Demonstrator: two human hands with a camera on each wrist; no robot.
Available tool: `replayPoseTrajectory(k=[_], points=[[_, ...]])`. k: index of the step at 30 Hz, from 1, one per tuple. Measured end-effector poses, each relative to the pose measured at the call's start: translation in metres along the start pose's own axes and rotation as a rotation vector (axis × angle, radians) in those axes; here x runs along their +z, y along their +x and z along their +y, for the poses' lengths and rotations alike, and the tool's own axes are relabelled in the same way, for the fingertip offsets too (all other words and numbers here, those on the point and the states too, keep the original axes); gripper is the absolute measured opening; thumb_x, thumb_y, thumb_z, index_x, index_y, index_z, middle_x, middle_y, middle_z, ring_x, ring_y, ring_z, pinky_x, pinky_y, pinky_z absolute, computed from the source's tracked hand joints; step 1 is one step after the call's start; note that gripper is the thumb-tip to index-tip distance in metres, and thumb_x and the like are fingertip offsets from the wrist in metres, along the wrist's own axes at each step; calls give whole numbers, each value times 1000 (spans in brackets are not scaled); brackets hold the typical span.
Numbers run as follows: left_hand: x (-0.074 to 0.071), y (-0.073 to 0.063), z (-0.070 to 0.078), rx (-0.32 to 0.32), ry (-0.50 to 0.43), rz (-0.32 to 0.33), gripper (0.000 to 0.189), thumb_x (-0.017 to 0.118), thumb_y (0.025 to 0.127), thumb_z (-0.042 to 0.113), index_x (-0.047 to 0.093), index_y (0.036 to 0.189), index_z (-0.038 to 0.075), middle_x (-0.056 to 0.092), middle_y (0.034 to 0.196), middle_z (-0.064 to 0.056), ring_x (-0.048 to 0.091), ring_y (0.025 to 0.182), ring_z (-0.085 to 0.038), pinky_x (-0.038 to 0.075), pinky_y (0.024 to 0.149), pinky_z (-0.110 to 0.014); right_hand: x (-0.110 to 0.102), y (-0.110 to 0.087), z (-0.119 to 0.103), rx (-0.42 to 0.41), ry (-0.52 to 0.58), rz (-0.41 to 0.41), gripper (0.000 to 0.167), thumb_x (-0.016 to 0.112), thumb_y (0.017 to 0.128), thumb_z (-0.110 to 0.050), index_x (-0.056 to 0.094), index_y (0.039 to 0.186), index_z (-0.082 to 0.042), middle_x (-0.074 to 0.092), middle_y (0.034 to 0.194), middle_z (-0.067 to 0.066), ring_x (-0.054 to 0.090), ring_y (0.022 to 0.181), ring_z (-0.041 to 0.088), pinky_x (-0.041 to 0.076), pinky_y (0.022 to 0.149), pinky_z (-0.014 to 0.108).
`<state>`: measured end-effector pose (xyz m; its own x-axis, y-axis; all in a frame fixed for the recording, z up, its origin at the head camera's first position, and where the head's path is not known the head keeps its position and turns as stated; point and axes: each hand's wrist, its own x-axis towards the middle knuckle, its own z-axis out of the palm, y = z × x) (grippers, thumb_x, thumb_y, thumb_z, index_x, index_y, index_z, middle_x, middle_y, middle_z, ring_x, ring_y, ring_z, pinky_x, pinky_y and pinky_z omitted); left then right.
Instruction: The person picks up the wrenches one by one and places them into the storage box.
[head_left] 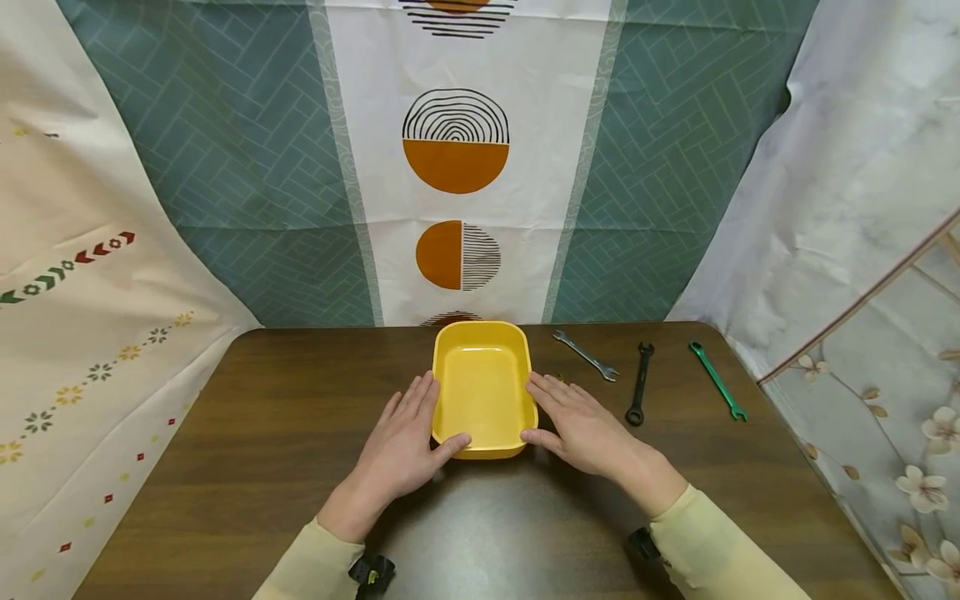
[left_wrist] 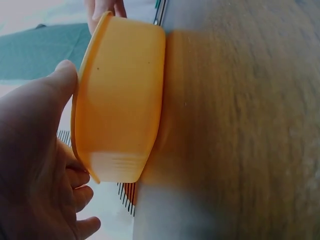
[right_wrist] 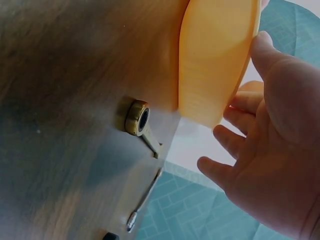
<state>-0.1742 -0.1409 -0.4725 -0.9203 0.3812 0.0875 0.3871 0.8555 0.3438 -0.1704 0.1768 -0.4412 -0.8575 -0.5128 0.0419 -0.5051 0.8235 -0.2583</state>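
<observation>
A yellow rectangular plastic tray, with nothing in it, sits at the middle of the table's far part. My left hand lies along its left side with fingers straight, thumb on the near left corner of the rim. On the other side my right hand mirrors this, fingertips at the right rim and thumb by the near right corner. In both wrist views the fingers touch the rim without curling round it. A brass-coloured wrench lies close to the right hand, which mostly hides it in the head view.
Right of the tray lie a silver open-end wrench, a black combination wrench and a green combination wrench. The brown wooden table ends at a patterned curtain, with more cloth along both sides.
</observation>
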Motion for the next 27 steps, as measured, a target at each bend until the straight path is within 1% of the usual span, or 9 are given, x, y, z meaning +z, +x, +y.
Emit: replayPoseTrajectory(k=[7, 12, 18, 22, 27], points=[[-1, 0, 2, 1, -15, -8, 112, 58, 103, 76, 22, 174, -2, 16, 183, -17, 16, 169, -35, 18, 134, -58, -3, 0, 5, -2, 5, -7, 85, 64, 109, -57, 37, 172, -6, 32, 179, 11, 30, 165, 36, 27, 130, 60], [-1, -1, 2, -3, -35, -11, 112, 60, 103, 75, 21, 174, -3, 15, 183, -18, 15, 169, -34, 17, 134, -56, -8, -5, 9, 17, 27, 7, 85, 64, 109, -57, 36, 173, -9, 33, 179, 10, 30, 165, 37, 27, 130, 62], [-2, -1, 4, 2, -41, 0, 111, 61, 103, 73, 22, 173, -3, 17, 182, -19, 15, 169, -35, 16, 134, -56, -12, -14, 16, 66, -45, 54, 84, 66, 108, -56, 40, 171, -7, 38, 177, 13, 34, 162, 40, 29, 129, 64], [-2, -1, 4, 7, -36, 4, 111, 60, 103, 74, 22, 173, -4, 17, 182, -20, 16, 169, -36, 16, 134, -57, -11, -19, 21, 107, -88, 53, 84, 64, 109, -57, 40, 171, -6, 37, 177, 14, 34, 162, 41, 29, 128, 66], [-1, -1, 4, 9, -33, 10, 112, 60, 103, 75, 24, 173, -4, 18, 182, -19, 16, 169, -36, 17, 134, -57, -10, -24, 24, 142, -111, 58, 83, 62, 110, -58, 40, 171, -7, 35, 177, 15, 34, 162, 42, 27, 128, 67]])
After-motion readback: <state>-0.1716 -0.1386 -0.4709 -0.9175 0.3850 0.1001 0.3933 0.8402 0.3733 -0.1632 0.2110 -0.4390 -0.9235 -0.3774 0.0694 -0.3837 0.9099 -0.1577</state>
